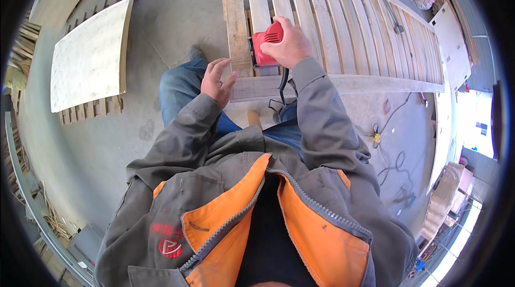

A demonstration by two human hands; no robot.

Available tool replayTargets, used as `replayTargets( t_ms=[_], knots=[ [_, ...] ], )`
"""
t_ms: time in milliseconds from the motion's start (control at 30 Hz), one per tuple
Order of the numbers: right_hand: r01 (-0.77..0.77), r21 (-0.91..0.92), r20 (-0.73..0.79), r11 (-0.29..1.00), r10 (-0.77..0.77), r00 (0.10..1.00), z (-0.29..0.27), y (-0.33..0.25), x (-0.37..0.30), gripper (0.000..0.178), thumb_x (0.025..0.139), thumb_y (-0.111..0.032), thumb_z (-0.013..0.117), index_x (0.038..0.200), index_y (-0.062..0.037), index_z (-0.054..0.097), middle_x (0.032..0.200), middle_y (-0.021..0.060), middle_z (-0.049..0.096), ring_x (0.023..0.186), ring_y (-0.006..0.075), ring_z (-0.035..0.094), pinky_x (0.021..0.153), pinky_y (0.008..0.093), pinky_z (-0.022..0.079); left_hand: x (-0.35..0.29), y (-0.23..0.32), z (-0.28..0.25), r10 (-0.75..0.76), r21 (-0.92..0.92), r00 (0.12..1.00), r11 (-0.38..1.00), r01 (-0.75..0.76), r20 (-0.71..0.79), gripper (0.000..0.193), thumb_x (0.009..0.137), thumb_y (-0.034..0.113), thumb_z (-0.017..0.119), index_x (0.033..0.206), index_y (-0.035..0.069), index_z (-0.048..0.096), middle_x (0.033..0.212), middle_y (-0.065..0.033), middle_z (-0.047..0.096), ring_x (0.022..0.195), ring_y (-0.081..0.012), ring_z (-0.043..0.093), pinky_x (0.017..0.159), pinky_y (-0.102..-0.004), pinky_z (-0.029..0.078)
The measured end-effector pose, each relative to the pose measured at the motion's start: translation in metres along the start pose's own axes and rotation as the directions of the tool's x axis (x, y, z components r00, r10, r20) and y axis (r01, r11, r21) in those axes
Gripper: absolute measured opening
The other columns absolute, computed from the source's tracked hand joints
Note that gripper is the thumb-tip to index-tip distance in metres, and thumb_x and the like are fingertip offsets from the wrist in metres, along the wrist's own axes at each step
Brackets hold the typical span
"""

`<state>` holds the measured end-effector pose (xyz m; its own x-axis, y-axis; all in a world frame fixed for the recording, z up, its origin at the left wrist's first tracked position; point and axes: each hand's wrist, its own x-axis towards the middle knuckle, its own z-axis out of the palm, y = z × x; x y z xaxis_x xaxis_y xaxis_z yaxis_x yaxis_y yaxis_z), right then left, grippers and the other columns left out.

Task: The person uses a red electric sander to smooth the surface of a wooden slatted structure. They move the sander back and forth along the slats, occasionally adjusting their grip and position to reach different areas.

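My right hand (292, 45) is closed over the top of a red electric sander (266, 42), which rests near the front left corner of a slatted wooden frame (279, 84). A dark cord (283, 80) hangs from the sander over the near rail. My left hand (217, 82) is beside the frame's corner, fingers apart and holding nothing. Its fingertips come close to the end board (236, 18); whether they touch it I cannot tell. The sander's underside is hidden.
A metal bar tool (390, 10) lies across the slats farther right. On the left, pale plywood sheets (91, 56) sit on a pallet (94, 110). Cables and a yellow connector (376, 137) lie on the floor at right. Stacked boards (442, 201) stand beyond them.
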<state>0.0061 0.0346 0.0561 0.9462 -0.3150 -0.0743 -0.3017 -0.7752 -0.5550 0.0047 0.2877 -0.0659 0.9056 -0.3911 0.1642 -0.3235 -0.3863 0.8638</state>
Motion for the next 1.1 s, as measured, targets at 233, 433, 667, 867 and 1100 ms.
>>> replayTargets(
  t_ms=[233,433,667,867,1100],
  knots=[
    [0.052,0.161,-0.055,0.986,-0.044,0.998,0.008,0.027,-0.001,0.082,0.077,-0.037,0.082,0.149,-0.0074,0.055,0.128,0.0235,0.068,0.118,0.0387,0.069,0.103,0.0445,0.056,-0.012,-0.007,0.026,-0.137,-0.131,0.991,0.982,0.135,0.001,0.048,0.099,0.018,0.071,0.143,0.002,0.062,0.145,-0.0181,0.057,0.129,-0.0330,0.061,0.108,-0.0405,0.052],
    [-0.013,0.442,0.032,0.897,-0.001,0.999,-0.008,0.058,-0.005,0.086,0.077,-0.032,0.083,0.151,-0.0004,0.052,0.128,0.0230,0.071,0.119,0.0326,0.070,0.105,0.0407,0.055,-0.008,-0.010,0.030,-0.204,-0.201,0.979,0.959,0.201,0.008,0.048,0.100,0.020,0.070,0.144,0.002,0.061,0.145,-0.0174,0.054,0.127,-0.0307,0.062,0.099,-0.0394,0.058],
    [-0.128,0.372,-0.067,0.919,0.164,0.984,0.008,0.079,-0.011,0.083,0.078,-0.035,0.075,0.152,-0.0064,0.051,0.134,0.0259,0.064,0.125,0.0400,0.064,0.110,0.0450,0.050,-0.005,-0.013,0.038,-0.218,-0.163,0.976,0.964,0.212,-0.019,0.053,0.099,0.019,0.068,0.147,0.002,0.058,0.144,-0.0183,0.053,0.115,-0.0266,0.062,0.103,-0.0392,0.054],
    [-0.146,0.269,-0.090,0.952,0.176,0.980,0.000,0.054,-0.021,0.084,0.077,-0.038,0.078,0.152,-0.0099,0.051,0.131,0.0243,0.064,0.122,0.0402,0.065,0.108,0.0452,0.052,0.002,-0.022,0.047,-0.293,-0.223,0.955,0.935,0.275,-0.053,0.061,0.099,0.021,0.066,0.155,0.001,0.050,0.147,-0.0196,0.049,0.115,-0.0262,0.061,0.103,-0.0389,0.054],
    [-0.106,0.363,-0.113,0.926,0.156,0.981,0.007,0.063,0.003,0.082,0.075,-0.039,0.081,0.148,-0.0129,0.054,0.132,0.0248,0.064,0.121,0.0419,0.066,0.108,0.0462,0.052,0.008,-0.024,0.051,-0.332,-0.101,0.943,0.939,0.327,-0.034,0.063,0.100,0.023,0.066,0.156,-0.001,0.047,0.145,-0.0210,0.050,0.119,-0.0288,0.057,0.107,-0.0389,0.049]
  ],
)
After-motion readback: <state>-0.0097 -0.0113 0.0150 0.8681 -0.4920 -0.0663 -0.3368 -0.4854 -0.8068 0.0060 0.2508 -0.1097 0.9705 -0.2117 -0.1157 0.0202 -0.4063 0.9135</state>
